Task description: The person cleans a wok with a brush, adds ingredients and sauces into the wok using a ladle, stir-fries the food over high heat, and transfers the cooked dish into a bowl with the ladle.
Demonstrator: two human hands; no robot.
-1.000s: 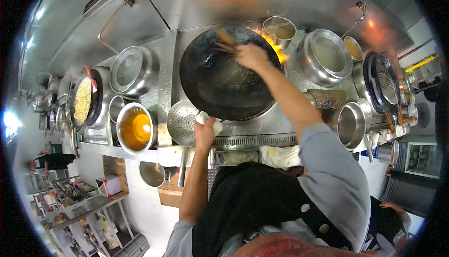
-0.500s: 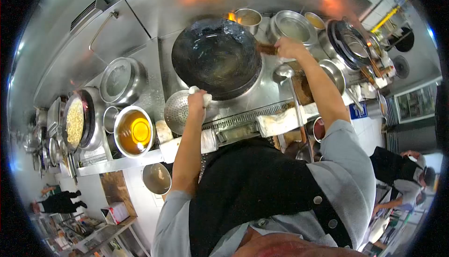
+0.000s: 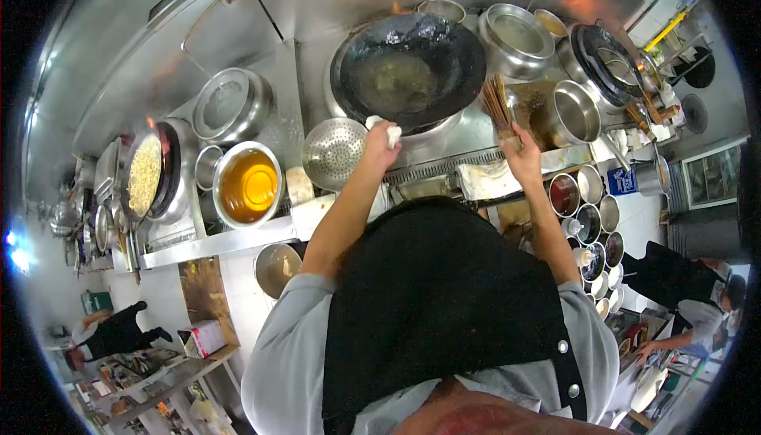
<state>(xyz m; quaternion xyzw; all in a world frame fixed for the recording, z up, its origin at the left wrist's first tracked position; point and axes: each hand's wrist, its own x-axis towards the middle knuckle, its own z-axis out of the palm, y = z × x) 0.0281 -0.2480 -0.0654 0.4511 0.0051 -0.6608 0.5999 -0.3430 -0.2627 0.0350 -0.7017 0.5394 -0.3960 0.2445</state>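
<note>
A dark wok [image 3: 408,78] with a little liquid in its bottom sits on the burner. At its near rim, my left hand [image 3: 379,146] is closed around a folded white cloth [image 3: 393,135]; the cloth meets the rim. My right hand [image 3: 521,156] grips a bamboo wok brush [image 3: 497,108] by its lower end, its bristles pointing up, to the right of the wok and apart from it. A perforated strainer [image 3: 331,156] lies just left of my left hand. Beyond the brush stands a steel pot [image 3: 576,114].
Left are a bowl of amber oil [image 3: 234,197], a lidded-looking steel pot [image 3: 230,106] and a pan of noodles [image 3: 145,175]. Several sauce containers [image 3: 588,223] stand at lower right. Co-workers [image 3: 682,300] [image 3: 119,332] are at both sides.
My right hand has drawn the brush out of the wok area, back toward my body, with bristles now upward. My left hand stays at the wok's near rim. The view has shifted.
</note>
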